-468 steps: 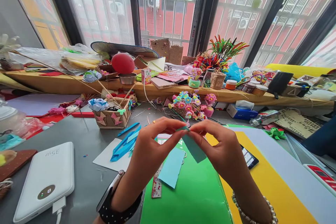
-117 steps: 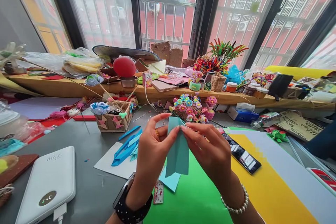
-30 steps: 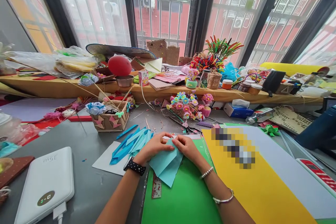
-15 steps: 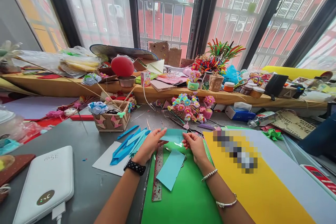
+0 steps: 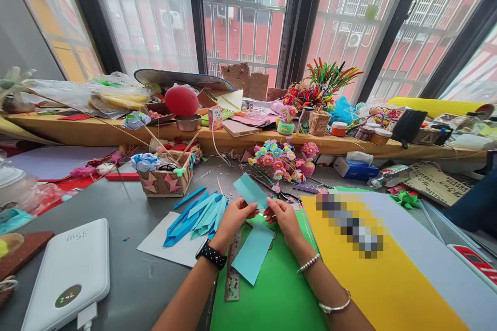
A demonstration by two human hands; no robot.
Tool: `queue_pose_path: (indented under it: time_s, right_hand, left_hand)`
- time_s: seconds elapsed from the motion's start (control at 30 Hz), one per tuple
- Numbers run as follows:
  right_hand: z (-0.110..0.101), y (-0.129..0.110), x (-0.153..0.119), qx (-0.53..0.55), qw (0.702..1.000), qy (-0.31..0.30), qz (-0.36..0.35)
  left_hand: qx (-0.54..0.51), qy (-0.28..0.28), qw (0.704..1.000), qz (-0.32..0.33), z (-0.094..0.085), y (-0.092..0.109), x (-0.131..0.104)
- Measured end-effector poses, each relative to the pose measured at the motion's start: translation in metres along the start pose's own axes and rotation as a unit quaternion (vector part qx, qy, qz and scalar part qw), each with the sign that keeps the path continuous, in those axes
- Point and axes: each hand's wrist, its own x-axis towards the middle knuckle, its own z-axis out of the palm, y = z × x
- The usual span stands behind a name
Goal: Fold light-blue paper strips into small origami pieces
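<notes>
A light-blue strip of paper (image 5: 250,190) is raised above the green sheet (image 5: 279,289), tilted up to the left. My left hand (image 5: 237,218) pinches its lower edge, wearing a black dotted watch band. At the strip's right end, the fingertips of my right hand (image 5: 285,217) are closed on it. A second light-blue piece of paper (image 5: 253,253) lies flat below, partly over a clear ruler (image 5: 233,287). Folded blue paper strips (image 5: 194,220) rest in a pile on white paper (image 5: 155,240) to the left.
A white power bank (image 5: 70,269) lies at left, with a woven basket (image 5: 166,181) behind. Scissors (image 5: 289,196) and crocheted flowers (image 5: 277,158) sit beyond my hands. Yellow paper (image 5: 349,279) covers the right. A crowded shelf (image 5: 240,142) runs below the window.
The held strip has turned from level to slanting, its left end now free and higher. My left hand has slid right along it, close to my right hand.
</notes>
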Motion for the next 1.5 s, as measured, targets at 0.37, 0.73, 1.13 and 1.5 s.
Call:
queue_pose_path:
  time_s: [0.37, 0.73, 1.13, 1.5]
  right_hand:
    - [-0.003, 0.001, 0.0, -0.062, 0.997, -0.004, -0.042]
    - [-0.002, 0.006, 0.001, -0.151, 0.983, 0.008, -0.105]
    - [-0.002, 0.001, -0.005, -0.249, 0.953, -0.02, -0.169]
    - [-0.013, -0.004, 0.0, -0.274, 0.942, -0.061, -0.182]
  left_hand:
    - [0.029, -0.013, 0.999, -0.002, -0.001, 0.004, -0.002]
    - [0.02, -0.006, 1.0, -0.006, -0.003, -0.004, 0.004]
    - [0.014, 0.041, 0.999, 0.0, -0.005, -0.006, 0.006]
    - [0.025, 0.028, 0.999, -0.003, -0.007, -0.005, 0.005]
